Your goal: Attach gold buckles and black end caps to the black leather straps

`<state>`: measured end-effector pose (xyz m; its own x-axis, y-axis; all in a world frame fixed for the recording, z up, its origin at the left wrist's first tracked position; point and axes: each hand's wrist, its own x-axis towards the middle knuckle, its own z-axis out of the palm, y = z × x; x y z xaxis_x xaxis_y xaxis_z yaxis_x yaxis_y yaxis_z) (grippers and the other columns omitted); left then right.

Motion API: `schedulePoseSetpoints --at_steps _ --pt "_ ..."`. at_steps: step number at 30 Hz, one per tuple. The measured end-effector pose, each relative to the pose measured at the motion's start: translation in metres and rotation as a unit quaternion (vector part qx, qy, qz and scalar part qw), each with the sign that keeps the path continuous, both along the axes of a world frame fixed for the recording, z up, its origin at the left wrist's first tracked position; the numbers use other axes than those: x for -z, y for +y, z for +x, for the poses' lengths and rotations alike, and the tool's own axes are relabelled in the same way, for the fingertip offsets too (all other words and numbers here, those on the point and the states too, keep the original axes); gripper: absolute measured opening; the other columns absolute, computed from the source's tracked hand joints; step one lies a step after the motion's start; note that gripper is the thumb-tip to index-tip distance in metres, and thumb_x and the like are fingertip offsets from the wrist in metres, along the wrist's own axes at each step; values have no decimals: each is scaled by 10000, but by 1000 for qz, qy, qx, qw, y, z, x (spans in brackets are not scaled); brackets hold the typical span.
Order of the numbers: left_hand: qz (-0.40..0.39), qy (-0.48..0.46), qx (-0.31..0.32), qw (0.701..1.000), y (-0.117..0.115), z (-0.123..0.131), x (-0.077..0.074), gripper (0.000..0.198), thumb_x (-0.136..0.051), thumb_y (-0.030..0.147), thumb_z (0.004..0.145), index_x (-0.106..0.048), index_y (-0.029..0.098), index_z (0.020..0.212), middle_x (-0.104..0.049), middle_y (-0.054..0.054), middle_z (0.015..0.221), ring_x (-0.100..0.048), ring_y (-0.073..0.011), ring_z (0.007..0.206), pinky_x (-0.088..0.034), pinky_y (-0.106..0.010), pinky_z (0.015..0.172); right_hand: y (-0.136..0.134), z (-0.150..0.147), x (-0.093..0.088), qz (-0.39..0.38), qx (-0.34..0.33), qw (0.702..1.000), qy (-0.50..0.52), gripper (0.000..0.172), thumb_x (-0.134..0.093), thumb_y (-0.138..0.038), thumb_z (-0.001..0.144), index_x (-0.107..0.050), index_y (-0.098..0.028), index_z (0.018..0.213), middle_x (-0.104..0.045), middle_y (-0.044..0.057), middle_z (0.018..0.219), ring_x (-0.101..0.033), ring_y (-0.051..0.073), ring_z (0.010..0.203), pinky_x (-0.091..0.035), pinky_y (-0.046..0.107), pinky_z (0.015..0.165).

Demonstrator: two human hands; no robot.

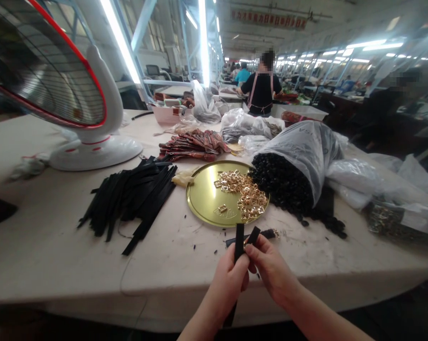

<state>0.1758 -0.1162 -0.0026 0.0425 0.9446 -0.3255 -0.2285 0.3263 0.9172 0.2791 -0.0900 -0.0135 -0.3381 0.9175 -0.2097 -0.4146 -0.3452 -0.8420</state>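
Near the table's front edge, my left hand (233,271) is closed round a black strap (239,237), whose tail hangs below the wrist. My right hand (268,263) pinches the other short end of black strap (253,235) right beside it. A bit of gold metal shows between the fingers, mostly hidden. Just beyond the hands lies a dark strap piece with gold metal at its tip (270,234). Past that is a round gold tray (203,189) bearing a heap of small gold buckles (251,201), with one lying apart.
A pile of black straps (128,194) lies left of the tray. Black round pieces (285,177) spill from a plastic bag (302,147) on the right. Behind are brown-red strips (195,144). A white fan (96,151) stands at left; a person (261,87) works farther back.
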Motion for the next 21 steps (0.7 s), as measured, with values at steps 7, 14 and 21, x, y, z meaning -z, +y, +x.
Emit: schedulePoseSetpoints --at_steps 7,14,21 --pt "-16 -19 24 999 5 -10 4 189 -477 361 772 -473 173 754 -512 46 539 -354 -42 344 -250 -170 344 4 2 3 80 3 992 -93 205 -564 -381 795 -532 -182 762 -496 -37 611 -420 75 493 -366 207 488" --pt "19 1 42 999 8 -13 14 229 -497 389 789 -494 162 818 -542 24 612 -491 -73 406 -346 -183 387 13 9 -2 138 4 970 -198 184 -620 -341 751 -546 -173 744 -514 -25 666 -465 93 532 -389 240 531" --pt "11 14 51 999 5 -17 11 251 -531 400 773 -527 158 841 -553 20 661 -495 -63 421 -380 -184 410 15 15 -2 27 -26 992 -121 172 -650 -311 708 -600 -158 765 -561 -3 690 -457 109 595 -391 246 585"
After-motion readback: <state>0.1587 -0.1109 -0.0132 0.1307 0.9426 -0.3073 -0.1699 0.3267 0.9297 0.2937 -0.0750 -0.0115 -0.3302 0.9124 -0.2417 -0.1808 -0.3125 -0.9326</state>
